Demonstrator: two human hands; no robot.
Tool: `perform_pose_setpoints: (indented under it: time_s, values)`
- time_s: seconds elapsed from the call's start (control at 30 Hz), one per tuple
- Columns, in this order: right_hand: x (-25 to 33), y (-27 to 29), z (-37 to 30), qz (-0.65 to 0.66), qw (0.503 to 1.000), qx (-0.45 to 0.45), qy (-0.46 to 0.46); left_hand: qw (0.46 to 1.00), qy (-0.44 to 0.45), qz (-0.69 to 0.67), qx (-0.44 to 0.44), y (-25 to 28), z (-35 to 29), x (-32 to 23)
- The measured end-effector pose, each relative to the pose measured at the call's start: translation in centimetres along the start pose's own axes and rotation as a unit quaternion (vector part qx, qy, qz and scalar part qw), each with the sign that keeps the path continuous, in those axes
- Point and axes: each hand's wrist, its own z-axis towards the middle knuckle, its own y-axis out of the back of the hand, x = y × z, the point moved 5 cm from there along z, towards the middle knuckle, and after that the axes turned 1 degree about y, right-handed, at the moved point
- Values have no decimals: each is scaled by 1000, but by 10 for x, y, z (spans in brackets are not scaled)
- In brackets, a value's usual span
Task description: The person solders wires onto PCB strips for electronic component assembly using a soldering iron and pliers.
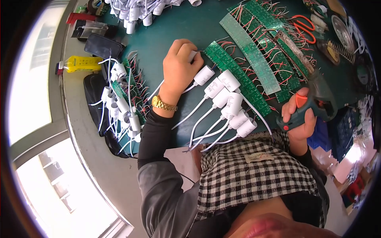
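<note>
My left hand [178, 65], with a gold watch at its wrist, is closed around a white cylindrical piece [193, 56] at the left end of a green circuit-board strip [234, 73]. Its fingers cover most of that piece. In my right hand [301, 129] is a green soldering gun [326, 99] with an orange trigger; its long metal barrel points up and left over the boards. Between my hands lies a group of white cylinders with white cables [231, 104]. One more cabled cylinder [204, 75] sits just below my left fingers.
Several board strips with red and white wires [258, 59] cover the right of the green table. Orange-handled scissors [304, 28] lie beyond them. More white cylinders [135, 12] are heaped at the back. At left are wired boards, a phone [104, 45] and a yellow bottle [81, 64].
</note>
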Motion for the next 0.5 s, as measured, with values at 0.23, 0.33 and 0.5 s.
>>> perform_pose_setpoints:
  time_s: [0.23,0.33,0.5]
  values:
    - [1,-2,2,-9,1000,6,-6,988,105,-113,2,3,-7,-9]
    - [0,-4,3,-14,1000,5,-11,978,150,-145,20,5,-9,-11]
    - [0,-6,2,-20,1000,7,-19,974,172,-127,67,1,-7,-5]
